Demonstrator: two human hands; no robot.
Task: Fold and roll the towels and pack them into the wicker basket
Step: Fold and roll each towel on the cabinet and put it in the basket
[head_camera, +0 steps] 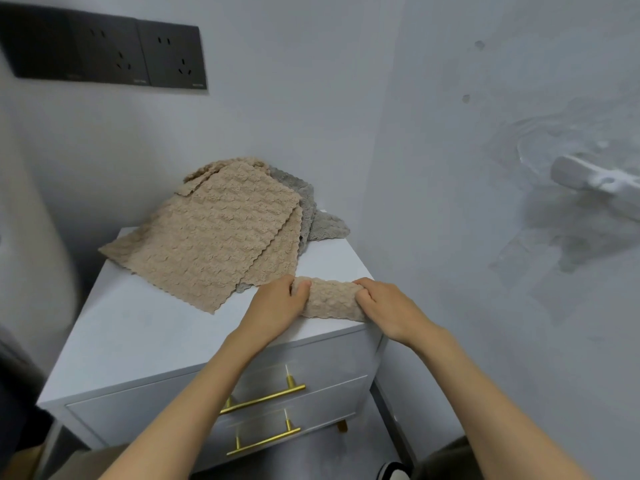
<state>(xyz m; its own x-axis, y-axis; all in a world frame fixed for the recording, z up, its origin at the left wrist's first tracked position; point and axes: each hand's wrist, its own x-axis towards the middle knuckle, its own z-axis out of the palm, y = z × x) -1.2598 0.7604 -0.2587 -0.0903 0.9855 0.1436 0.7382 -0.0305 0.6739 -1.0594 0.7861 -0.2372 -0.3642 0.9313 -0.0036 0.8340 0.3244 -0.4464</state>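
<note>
A rolled beige waffle-textured towel (331, 299) is gripped at its two ends by the left hand (277, 308) and the right hand (388, 308), fingers curled closed around it, at the front right edge of the white two-drawer cabinet (138, 341). Behind it, flat beige towels (214, 237) are piled over a grey towel (311, 216) on the cabinet top.

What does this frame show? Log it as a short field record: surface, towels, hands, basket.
surface: white cabinet with two drawers and gold handles
rolled towel: beige roll at the front right edge of the top
left hand: gripping the roll's left end
right hand: gripping the roll's right end
unrolled towels: beige pile lying loose at the back, grey towel partly under it
basket: not in view
wall: dark socket panel upper left
</note>
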